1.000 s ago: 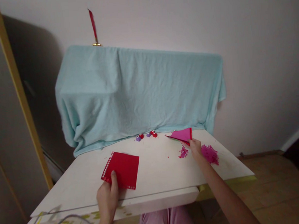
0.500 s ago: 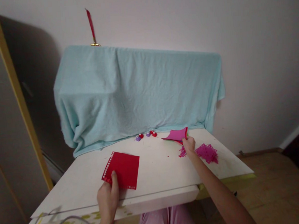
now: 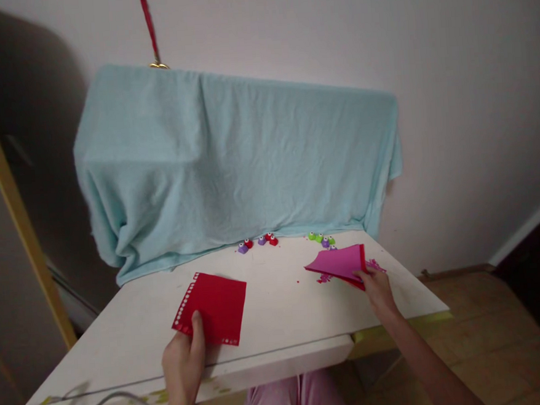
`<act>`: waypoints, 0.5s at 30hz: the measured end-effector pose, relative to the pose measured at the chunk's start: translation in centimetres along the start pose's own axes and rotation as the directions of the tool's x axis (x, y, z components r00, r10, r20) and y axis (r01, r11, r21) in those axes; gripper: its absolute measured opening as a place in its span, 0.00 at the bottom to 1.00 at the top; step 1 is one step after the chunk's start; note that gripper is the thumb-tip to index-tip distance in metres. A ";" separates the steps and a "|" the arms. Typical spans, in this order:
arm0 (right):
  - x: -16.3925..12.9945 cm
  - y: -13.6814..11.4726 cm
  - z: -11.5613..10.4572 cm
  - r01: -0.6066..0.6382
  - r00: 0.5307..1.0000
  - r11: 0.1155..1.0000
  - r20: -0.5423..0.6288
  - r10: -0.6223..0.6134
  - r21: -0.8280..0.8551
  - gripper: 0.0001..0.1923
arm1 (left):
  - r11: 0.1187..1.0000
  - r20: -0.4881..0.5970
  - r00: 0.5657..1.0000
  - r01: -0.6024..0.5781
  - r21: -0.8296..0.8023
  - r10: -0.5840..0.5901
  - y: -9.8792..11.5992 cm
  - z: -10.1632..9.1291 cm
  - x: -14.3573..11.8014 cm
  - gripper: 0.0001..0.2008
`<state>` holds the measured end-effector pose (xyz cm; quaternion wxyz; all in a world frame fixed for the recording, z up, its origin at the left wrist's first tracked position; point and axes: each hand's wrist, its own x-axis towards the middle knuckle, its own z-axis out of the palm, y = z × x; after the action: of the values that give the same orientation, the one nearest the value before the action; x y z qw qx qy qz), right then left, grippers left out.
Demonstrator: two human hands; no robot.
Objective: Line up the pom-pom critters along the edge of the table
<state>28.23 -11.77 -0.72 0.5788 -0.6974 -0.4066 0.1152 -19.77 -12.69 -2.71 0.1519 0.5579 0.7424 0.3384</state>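
Fingers of the left hand pinch the red punched sheet lying flat at the table's near edge; the right hand grips pink sheets, lifted over pink scraps.

A white table stands against a pale wall. At its back, a light blue cloth drapes over something bulky, its hem lying on the tabletop. Just in front of the hem sit small punches: purple and red ones near the middle, green and purple ones further right. A red ribbon rises above the cloth. A grey cable curves over the near left corner. Wooden floor shows at right.
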 end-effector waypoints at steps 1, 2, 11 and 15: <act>0.1 -0.4 0.4 -0.006 1.000 0.999 0.029 0.005 0.031 0.14 | 1.000 0.001 1.000 0.001 0.008 -0.001 0.0 0.0 0.0 0.31; 0.3 -0.9 1.2 -0.002 0.998 0.999 0.060 -0.001 0.050 0.14 | 1.000 0.003 1.000 0.004 0.016 -0.004 0.0 0.0 0.1 0.31; 2.9 -4.4 10.9 -0.037 0.999 0.999 -0.016 0.037 -0.002 0.12 | 1.000 0.005 1.000 0.001 0.024 -0.001 -0.7 0.5 0.5 0.28; 3.5 -3.6 11.9 -0.041 0.997 0.999 -0.060 0.039 -0.032 0.14 | 1.000 0.015 1.000 -0.012 0.026 0.012 -1.1 0.7 0.6 0.28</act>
<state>21.39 -0.79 0.01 0.5765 -0.7181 -0.3771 0.0990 -20.31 -12.03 -3.88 0.1481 0.5668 0.7421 0.3257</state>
